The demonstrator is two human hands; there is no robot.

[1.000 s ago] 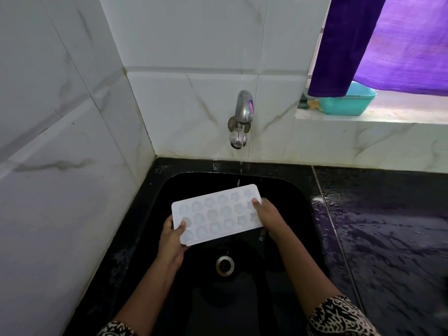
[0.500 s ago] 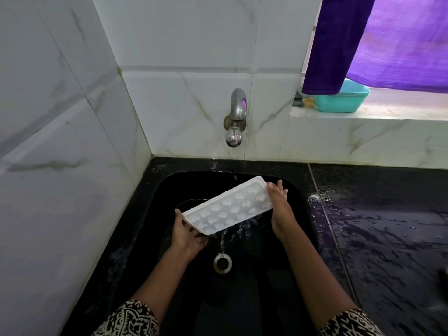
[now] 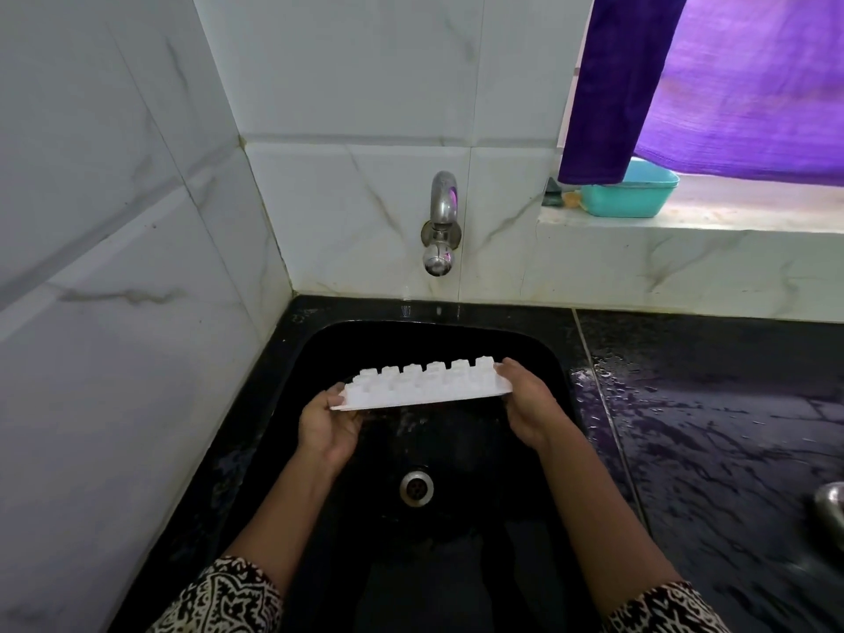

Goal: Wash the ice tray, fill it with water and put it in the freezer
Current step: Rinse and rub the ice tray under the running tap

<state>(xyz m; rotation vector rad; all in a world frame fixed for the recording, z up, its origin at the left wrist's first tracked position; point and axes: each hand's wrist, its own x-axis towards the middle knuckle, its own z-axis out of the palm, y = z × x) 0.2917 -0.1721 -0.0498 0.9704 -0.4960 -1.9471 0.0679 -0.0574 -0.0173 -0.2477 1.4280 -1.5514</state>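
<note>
Ice tray (image 3: 424, 386): white plastic, turned upside down, cell bottoms pointing up in rows. It is held in the air over the black sink (image 3: 315, 363), across the basin's back half, touching no wall. Its long side runs left to right, with the left end a little lower than the right.

Left hand (image 3: 326, 427): grasps the tray's left short end, thumb on the rim, fingers curled beneath.

Right hand (image 3: 530, 406): grasps the right short end, fingers wrapped over the edge, palm against the side.

Both patterned black-and-white sleeves (image 3: 224, 596) sit at the near edge of the sink.

Drain (image 3: 416, 487): a metal ring at the middle of the basin floor, nearer the person than the tray.

Tap (image 3: 440, 223): chrome, fixed to the marble-tiled wall above the sink's back edge. Whether it is running cannot be told.

Counter (image 3: 730, 427): black stone to the right of the sink, wet and streaked with drops. A rounded metal object (image 3: 832, 509) is cut off at its right edge.

Window ledge (image 3: 712, 223): carries a teal plastic tub (image 3: 632, 198) at its left end, partly behind a purple curtain (image 3: 730, 84).
</note>
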